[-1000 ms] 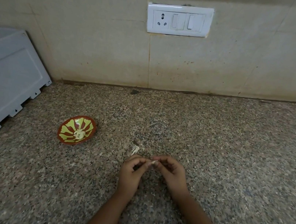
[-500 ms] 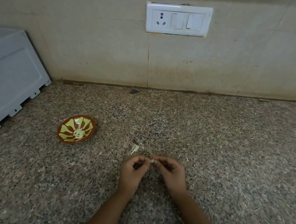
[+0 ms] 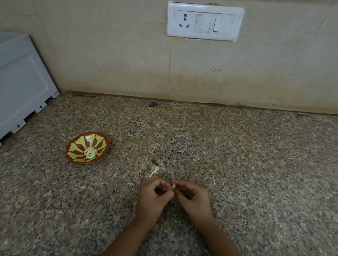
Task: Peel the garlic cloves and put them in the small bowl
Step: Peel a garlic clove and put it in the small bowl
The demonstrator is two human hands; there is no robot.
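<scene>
A small pale garlic clove point(image 3: 173, 186) shows between the fingertips of both hands, low over the speckled granite counter. My left hand point(image 3: 152, 197) pinches it from the left and my right hand point(image 3: 191, 199) pinches it from the right, fingers curled. A small red bowl with a yellow-green petal pattern point(image 3: 79, 147) sits to the left of the hands, with peeled cloves point(image 3: 90, 153) in its middle. A scrap of garlic skin point(image 3: 153, 170) lies on the counter just beyond my left hand.
A grey-white appliance point(image 3: 4, 90) stands at the far left against the tiled wall. A white socket and switch plate point(image 3: 203, 21) is mounted on the wall above. The counter's front edge runs along the bottom of the view.
Both hands stay together on the clove with only slight finger movement. The bowl and the skin scrap have not moved.
</scene>
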